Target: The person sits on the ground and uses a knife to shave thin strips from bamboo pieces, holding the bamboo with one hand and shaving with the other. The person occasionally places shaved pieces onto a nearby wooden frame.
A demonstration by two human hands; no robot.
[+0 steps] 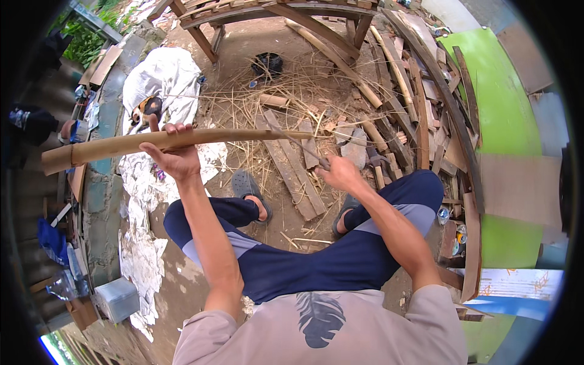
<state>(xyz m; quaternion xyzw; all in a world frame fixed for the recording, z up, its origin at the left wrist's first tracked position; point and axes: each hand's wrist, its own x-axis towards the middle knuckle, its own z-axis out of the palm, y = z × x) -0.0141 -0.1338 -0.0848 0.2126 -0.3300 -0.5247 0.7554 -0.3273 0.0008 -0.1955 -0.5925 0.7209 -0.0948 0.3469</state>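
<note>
A long split length of bamboo (121, 146) lies crosswise in front of me, its wide end at the left and its narrow end at the right. My left hand (176, 155) holds it from below near the middle, with the fingertips showing over the far edge. In my right hand (342, 174) is the handle of a knife (296, 142) with a thin dark blade. That blade slants up and left across the bamboo's narrow end. Whether its edge bites into the bamboo, I cannot tell. Below the narrow end, wooden planks (295, 167) lie on the ground.
Bamboo strips and shavings (237, 97) litter the ground ahead, below a wooden bench (213, 18). A cat (148, 111) lies on white sheeting (176, 73) at the left. Stacked timber (420, 109) and a green panel (499, 91) are at the right.
</note>
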